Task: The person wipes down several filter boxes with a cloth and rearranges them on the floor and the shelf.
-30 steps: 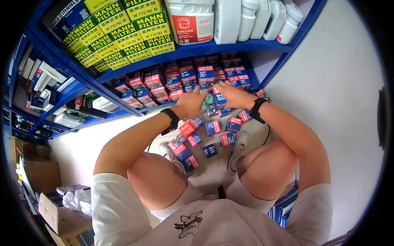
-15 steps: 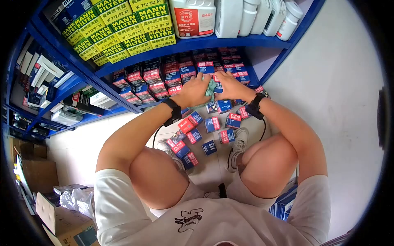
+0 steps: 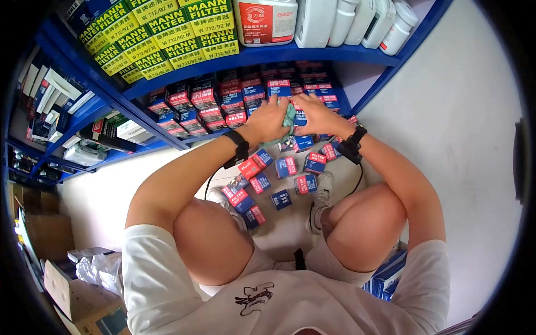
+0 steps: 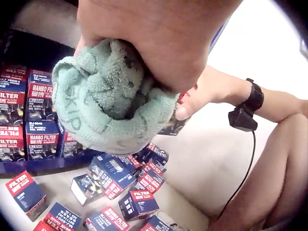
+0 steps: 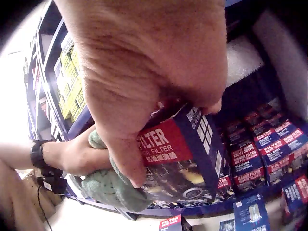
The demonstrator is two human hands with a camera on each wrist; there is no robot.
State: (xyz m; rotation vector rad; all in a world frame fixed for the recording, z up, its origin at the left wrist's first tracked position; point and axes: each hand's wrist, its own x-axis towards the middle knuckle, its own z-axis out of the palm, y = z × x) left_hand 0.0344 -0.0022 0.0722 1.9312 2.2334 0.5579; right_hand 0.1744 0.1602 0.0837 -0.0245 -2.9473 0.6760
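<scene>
My left hand grips a bunched green terry cloth, which bulges out below the palm in the left wrist view. Beside it, my right hand holds a red and blue oil filter box, the thumb along its printed face and the fingers over the far side. The cloth lies against the box on the side toward my left hand. Both hands are in front of the bottom shelf, above filter boxes scattered on the floor between my feet.
Rows of similar filter boxes fill the bottom shelf. Above stand yellow and green filter boxes and white jugs. A white wall rises on the right. Cardboard boxes and a plastic bag sit at lower left.
My hands have drawn closer together, the left with the cloth coming up against the filter box in the right. The box has risen slightly toward the shelf; the floor boxes stay put.
</scene>
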